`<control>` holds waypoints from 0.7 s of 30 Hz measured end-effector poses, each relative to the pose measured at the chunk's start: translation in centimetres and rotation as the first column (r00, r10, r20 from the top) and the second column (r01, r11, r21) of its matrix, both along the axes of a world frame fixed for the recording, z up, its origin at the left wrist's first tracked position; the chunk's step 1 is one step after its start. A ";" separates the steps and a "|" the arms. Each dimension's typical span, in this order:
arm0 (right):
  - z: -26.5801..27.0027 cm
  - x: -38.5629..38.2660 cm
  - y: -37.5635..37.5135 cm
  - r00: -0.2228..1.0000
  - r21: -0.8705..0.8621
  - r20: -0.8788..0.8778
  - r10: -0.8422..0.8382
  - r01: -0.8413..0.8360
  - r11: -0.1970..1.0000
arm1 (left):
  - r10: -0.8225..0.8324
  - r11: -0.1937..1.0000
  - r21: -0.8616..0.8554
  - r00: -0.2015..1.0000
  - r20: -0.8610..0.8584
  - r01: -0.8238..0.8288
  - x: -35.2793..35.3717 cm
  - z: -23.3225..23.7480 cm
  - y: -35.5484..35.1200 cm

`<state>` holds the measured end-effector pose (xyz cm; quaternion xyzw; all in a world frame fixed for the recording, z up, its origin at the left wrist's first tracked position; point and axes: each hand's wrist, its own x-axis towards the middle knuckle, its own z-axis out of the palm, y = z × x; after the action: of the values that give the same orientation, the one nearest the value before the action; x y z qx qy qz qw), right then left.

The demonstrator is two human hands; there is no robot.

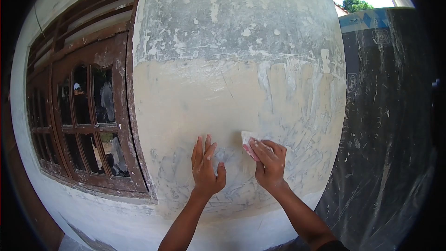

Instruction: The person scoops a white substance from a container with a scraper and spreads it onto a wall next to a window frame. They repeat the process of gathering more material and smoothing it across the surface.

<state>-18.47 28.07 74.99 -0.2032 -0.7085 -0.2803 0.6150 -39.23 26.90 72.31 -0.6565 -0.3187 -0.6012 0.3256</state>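
Observation:
My right hand (271, 165) presses a folded piece of sandpaper (251, 145) to the wall (186, 93), fingers bent over it. The sheet is reddish with a pale corner sticking out at the upper left, and white dust covers it and my fingers. To the left, my left hand (207, 169) is at the wall surface, fingers stretched upward and thumb apart, holding nothing. Around both hands the wall is cream and smooth higher up, with rough grey-streaked patches lower down.
A brown wooden window (93, 111) with small glass panes and white smears fills the left side. Above the cream area runs a grey, flaking band (223, 23). On the right stands a tall dark panel (381, 111) with white splashes, and a tree (356, 4) shows beyond.

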 end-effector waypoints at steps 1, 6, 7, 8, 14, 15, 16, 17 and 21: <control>3.8 -0.9 0.4 0.998 0.086 -0.051 0.032 -0.027 0.996 | 0.002 1.000 0.003 1.000 0.002 -0.002 -0.1 0.1 -0.1; 14.5 -4.6 3.5 0.983 0.276 -0.184 0.011 0.041 0.960 | 0.021 1.000 0.000 0.999 0.024 -0.021 -1.0 0.1 -1.3; 14.9 -5.2 4.4 0.975 0.286 -0.217 -0.039 0.102 0.953 | 0.023 1.000 -0.001 0.999 0.025 -0.023 -1.4 0.0 -1.4; 14.8 -5.8 5.2 0.964 0.293 -0.251 -0.087 0.161 0.942 | 0.045 0.999 -0.006 0.999 0.029 -0.045 -1.9 0.0 -1.6; 5.5 -8.9 6.6 0.968 0.189 -0.211 -0.135 0.176 0.966 | 0.105 0.994 -0.010 0.994 0.033 -0.104 -4.0 -0.3 -2.9; 3.5 -9.4 6.2 0.975 0.184 -0.191 -0.115 0.150 0.971 | 0.113 0.994 -0.005 0.993 0.032 -0.113 -4.2 -0.3 -3.0; 1.6 -10.0 5.7 0.980 0.175 -0.174 -0.096 0.127 0.976 | 0.114 0.993 -0.001 0.993 0.028 -0.114 -4.4 -0.3 -3.1; -0.5 -10.5 5.4 0.987 0.160 -0.135 -0.092 0.113 0.981 | 0.114 0.993 -0.008 0.993 0.029 -0.114 -4.6 -0.4 -3.1; -4.1 -10.7 2.0 0.998 0.116 -0.040 0.057 -0.052 0.992 | 0.121 0.992 -0.024 0.992 0.018 -0.121 -5.3 -0.7 -3.5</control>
<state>-29.14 30.11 70.88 -0.1543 -0.6829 -0.2993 0.6482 -44.57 23.41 71.60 -0.6336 -0.3679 -0.5830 0.3510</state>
